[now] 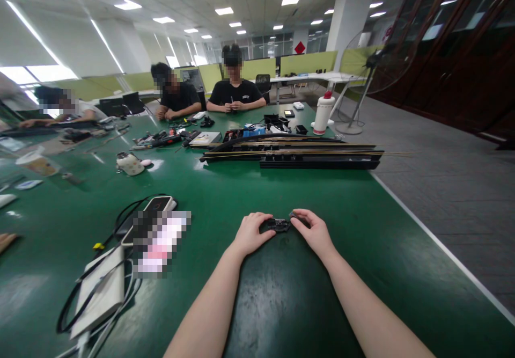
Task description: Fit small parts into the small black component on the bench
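Nearest, at the left, a white flat box (102,288) lies on the green worktop (362,250) with a black cable (120,224) looped about it. At centre, the left hand (250,233) and right hand (314,233) meet on a small black part (277,225), low over the worktop; whether it touches cannot be told. Its long axis runs left to right, one end towards each hand. The left fingers are curled, pinching the left end. The right thumb and forefinger pinch the right end. Beyond, a stack of long black rails (293,154) lies crosswise. Further off stands a white bottle (324,114), and a seated person (235,92) is at the far edge.
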Motion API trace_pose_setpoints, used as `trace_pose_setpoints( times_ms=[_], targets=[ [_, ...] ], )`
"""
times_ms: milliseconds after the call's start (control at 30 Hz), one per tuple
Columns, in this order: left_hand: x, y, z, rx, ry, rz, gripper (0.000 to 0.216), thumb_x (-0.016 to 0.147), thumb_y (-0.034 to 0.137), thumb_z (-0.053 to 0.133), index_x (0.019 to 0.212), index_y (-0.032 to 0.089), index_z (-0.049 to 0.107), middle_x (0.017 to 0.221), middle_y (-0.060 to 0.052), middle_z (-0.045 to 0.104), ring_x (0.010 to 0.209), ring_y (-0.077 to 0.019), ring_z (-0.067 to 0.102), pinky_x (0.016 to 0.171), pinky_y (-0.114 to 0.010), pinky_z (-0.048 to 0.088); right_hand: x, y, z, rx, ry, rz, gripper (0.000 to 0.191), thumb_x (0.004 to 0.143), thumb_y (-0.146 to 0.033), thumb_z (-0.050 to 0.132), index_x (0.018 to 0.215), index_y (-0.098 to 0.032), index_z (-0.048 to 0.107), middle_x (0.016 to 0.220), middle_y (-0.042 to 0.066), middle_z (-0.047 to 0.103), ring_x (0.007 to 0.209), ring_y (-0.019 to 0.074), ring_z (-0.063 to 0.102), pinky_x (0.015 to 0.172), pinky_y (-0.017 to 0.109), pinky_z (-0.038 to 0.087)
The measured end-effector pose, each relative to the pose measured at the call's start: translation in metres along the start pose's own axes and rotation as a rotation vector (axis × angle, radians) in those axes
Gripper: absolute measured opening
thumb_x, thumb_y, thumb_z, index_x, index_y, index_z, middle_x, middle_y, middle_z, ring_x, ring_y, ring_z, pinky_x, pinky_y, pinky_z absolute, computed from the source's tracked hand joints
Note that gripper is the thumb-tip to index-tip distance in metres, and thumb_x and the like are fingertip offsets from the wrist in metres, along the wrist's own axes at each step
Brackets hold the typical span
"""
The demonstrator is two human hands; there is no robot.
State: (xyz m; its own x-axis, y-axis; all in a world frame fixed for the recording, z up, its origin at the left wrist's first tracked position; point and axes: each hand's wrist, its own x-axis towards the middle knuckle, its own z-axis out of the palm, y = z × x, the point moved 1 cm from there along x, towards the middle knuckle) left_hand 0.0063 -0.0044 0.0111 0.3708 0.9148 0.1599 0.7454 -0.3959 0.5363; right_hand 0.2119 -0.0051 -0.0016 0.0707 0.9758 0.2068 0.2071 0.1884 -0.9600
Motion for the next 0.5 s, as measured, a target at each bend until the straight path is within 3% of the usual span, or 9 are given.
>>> trace_pose_setpoints(
  times_ms=[500],
  targets=[
    [0.0003, 0.0027, -0.0018, 0.01, -0.002, -0.004, 0.038, 0.079, 0.032, 0.065, 0.115, 0.026, 0.059, 0.114, -0.003, 0.062, 0.107, -0.024, 0.053, 0.092, -0.037, 0.039, 0.0029, 0.0002, -0.0078, 0.16, 0.072, 0.062, 0.04, 0.066, -0.051, 0.069, 0.092, -0.02, 0.062, 0.092, 0.01, 0.072, 0.088, 0.024, 0.068, 0.085, 0.043, 0.052]
  ],
)
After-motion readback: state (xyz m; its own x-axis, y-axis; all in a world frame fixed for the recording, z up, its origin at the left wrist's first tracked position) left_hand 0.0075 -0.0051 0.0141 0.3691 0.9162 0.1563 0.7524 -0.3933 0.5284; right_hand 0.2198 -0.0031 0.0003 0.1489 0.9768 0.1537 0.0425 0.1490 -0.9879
